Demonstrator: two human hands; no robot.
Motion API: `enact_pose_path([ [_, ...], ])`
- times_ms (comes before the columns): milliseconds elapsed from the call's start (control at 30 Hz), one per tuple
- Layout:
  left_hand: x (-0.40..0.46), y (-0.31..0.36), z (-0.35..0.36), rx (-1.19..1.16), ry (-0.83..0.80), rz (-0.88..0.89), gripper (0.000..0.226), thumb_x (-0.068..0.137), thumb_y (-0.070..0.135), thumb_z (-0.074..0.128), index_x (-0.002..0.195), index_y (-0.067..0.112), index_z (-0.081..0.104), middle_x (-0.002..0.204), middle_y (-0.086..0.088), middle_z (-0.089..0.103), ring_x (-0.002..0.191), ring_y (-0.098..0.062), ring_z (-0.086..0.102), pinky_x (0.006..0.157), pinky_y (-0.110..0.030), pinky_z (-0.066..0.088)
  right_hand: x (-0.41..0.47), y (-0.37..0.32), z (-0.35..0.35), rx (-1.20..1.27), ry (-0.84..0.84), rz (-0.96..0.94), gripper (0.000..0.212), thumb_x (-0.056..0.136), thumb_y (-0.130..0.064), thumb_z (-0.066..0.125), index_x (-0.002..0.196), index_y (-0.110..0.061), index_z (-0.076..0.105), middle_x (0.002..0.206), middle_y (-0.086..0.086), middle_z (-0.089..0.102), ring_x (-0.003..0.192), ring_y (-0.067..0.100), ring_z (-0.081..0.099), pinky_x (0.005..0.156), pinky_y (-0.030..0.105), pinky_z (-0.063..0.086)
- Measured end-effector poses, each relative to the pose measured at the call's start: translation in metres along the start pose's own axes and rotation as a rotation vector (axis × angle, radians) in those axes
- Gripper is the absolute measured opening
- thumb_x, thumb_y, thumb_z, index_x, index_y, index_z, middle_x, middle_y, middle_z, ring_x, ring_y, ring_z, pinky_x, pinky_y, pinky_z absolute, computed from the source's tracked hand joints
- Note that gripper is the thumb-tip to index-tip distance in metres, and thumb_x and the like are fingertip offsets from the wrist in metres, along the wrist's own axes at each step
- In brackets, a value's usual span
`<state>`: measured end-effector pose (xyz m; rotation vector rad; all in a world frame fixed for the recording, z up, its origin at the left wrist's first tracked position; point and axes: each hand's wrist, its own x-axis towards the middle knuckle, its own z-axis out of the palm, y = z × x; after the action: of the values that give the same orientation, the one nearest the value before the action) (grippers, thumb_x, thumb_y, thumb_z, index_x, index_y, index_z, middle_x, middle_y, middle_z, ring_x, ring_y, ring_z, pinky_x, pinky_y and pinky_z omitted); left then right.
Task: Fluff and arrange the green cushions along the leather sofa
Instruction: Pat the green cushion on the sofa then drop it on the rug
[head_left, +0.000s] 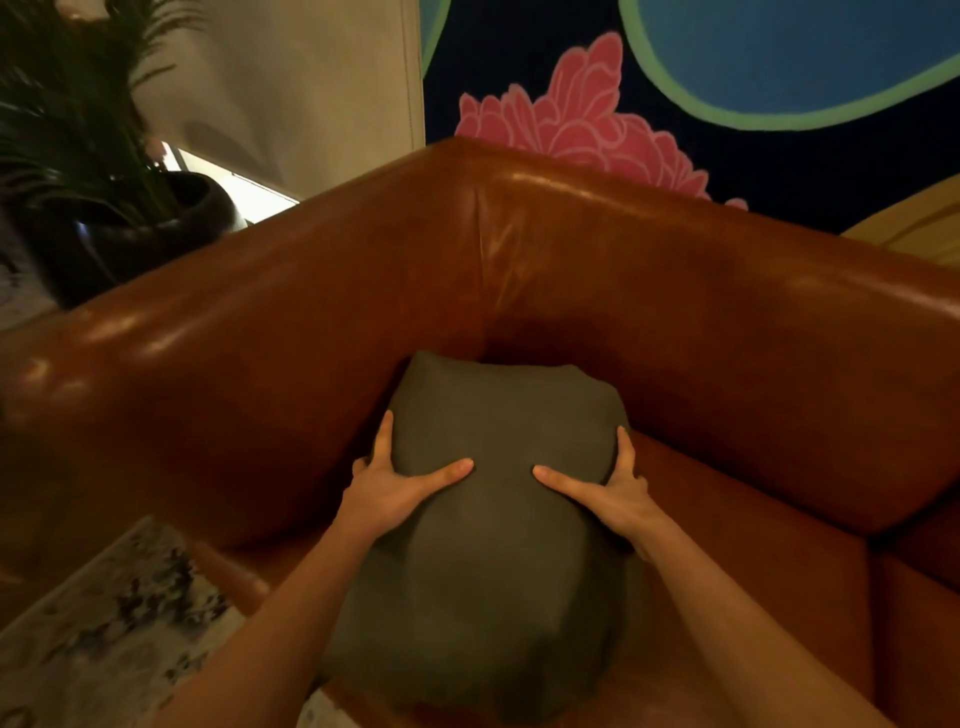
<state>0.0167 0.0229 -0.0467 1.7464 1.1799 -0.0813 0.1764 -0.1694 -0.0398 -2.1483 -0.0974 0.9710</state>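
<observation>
A plump dark green cushion (488, 525) lies in the corner of the brown leather sofa (649, 312), its far end pushed against the corner where armrest and backrest meet. My left hand (400, 486) grips its left side, thumb laid across the top and fingers down the side. On the opposite flank my right hand (608, 488) holds it the same way. Both hands squeeze the cushion's middle. No other green cushion is visible.
A dark pot with a palm-like plant (119, 228) stands beyond the sofa's left armrest (171, 374). A patterned rug (104, 623) covers the floor at lower left. Behind the backrest is a painted wall with a pink flower (571, 114).
</observation>
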Motion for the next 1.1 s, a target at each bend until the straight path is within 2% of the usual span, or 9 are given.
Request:
enact_pose_path([
  [100,-0.005,0.003,-0.001,-0.001,0.009,0.044,0.142,0.025,0.089,0.066,0.141,0.056,-0.009,0.152,-0.007,0.021,0.134,-0.035,0.033,0.11,-0.052,0.032,-0.009,0.001,-0.002,0.052,0.03,-0.054,0.146,0.034,-0.067,0.081,0.147,-0.049,-0.01,0.156,0.007,0.013,0.139,0.034,0.028,0.111,0.049,0.032],
  [233,-0.015,0.022,-0.004,0.013,-0.003,0.148,0.143,0.025,0.086,0.068,0.142,0.055,-0.009,0.152,-0.007,0.023,0.134,-0.033,0.035,0.109,-0.05,0.034,-0.026,0.0,-0.016,0.123,0.1,-0.134,0.147,0.031,-0.065,0.083,0.148,-0.049,-0.006,0.155,0.006,0.017,0.138,0.032,0.03,0.112,0.05,0.032],
  [367,-0.026,0.058,0.0,0.003,0.023,0.314,0.142,0.027,0.082,0.073,0.139,0.058,-0.011,0.153,-0.005,0.022,0.134,-0.032,0.035,0.108,-0.052,0.034,-0.048,-0.002,-0.047,0.177,0.248,-0.27,0.148,0.027,-0.066,0.083,0.147,-0.048,-0.001,0.155,0.002,0.018,0.14,0.028,0.028,0.114,0.049,0.029],
  [533,-0.043,0.105,0.021,-0.04,0.001,0.543,0.145,0.034,0.063,0.082,0.142,0.052,-0.013,0.156,0.0,0.015,0.138,-0.026,0.029,0.109,-0.046,0.03,-0.068,0.008,-0.088,0.223,0.435,-0.416,0.149,0.022,-0.069,0.084,0.145,-0.048,0.002,0.155,-0.006,0.015,0.141,0.021,0.026,0.115,0.047,0.028],
  [733,-0.032,0.142,0.06,-0.094,-0.074,0.705,0.155,0.024,0.061,0.088,0.136,0.059,-0.018,0.156,0.005,0.015,0.139,-0.017,0.028,0.11,-0.039,0.029,-0.057,0.029,-0.128,0.227,0.589,-0.494,0.147,0.021,-0.07,0.086,0.14,-0.053,0.0,0.153,-0.013,0.013,0.141,0.015,0.026,0.115,0.045,0.03],
  [933,-0.011,0.16,0.105,-0.114,-0.104,0.742,0.151,0.025,0.056,0.09,0.128,0.068,-0.021,0.155,0.005,0.018,0.139,-0.016,0.029,0.111,-0.04,0.03,-0.03,0.048,-0.161,0.182,0.629,-0.492,0.152,0.026,-0.06,0.09,0.145,-0.044,-0.002,0.155,-0.012,0.013,0.142,0.013,0.024,0.116,0.042,0.028],
  [1100,-0.004,0.166,0.139,-0.251,-0.143,0.63,0.157,0.02,0.065,0.088,0.135,0.06,-0.019,0.155,0.005,0.017,0.138,-0.014,0.029,0.114,-0.043,0.03,-0.024,0.02,-0.206,0.003,0.621,-0.527,0.145,0.021,-0.073,0.083,0.139,-0.06,0.001,0.154,-0.01,0.023,0.141,0.019,0.029,0.112,0.052,0.032],
])
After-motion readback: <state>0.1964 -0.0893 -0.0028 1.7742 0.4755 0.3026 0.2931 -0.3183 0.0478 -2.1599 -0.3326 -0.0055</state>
